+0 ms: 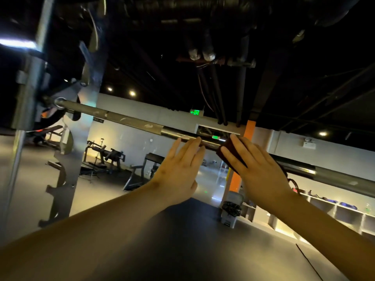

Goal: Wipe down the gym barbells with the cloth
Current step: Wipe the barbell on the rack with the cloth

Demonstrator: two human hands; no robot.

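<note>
A steel barbell (129, 121) runs from the rack at the upper left down to the right edge, above me. A dark maroon cloth (227, 151) lies over the bar's smooth middle. My right hand (257, 169) presses the cloth against the bar with straight fingers. Just left of the cloth, my left hand (180, 171) has straight fingers whose tips touch the bar. Both forearms reach up from the bottom of the view.
A grey rack upright (26, 110) with notched hooks (63, 179) holds the bar's left end. Beyond stand gym machines (105, 155), an orange pillar (235, 179), a bin (231, 211) and shelving (334, 211). Dark ceiling pipes run overhead.
</note>
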